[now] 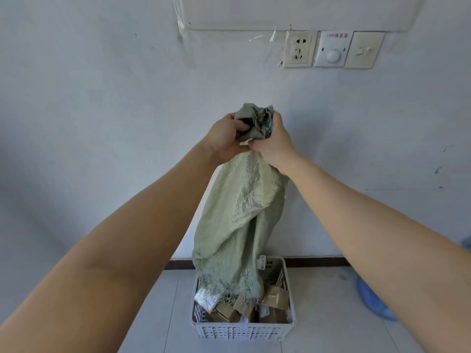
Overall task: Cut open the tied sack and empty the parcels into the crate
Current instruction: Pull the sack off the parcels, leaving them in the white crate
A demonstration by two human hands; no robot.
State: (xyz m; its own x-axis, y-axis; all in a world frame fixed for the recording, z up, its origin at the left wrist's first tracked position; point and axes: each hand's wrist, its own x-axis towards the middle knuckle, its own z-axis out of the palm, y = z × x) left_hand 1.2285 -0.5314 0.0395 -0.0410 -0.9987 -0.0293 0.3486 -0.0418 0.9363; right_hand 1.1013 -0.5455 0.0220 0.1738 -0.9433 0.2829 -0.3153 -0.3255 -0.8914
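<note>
Your left hand and right hand touch each other, both clenched round the bunched end of the green woven sack, held high before the wall. The sack hangs down with its frayed open mouth inside the white crate, nearer its far-left corner, over brown parcels against the near and right walls. Tiled floor spreads left of the crate; a blue object lies well to its right.

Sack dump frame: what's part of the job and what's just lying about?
Job: sack, gripped upside down by left hand and right hand; crate; parcels in it.
Lying about: wall socket; dial switch; rocker switch; blue object on the floor.
</note>
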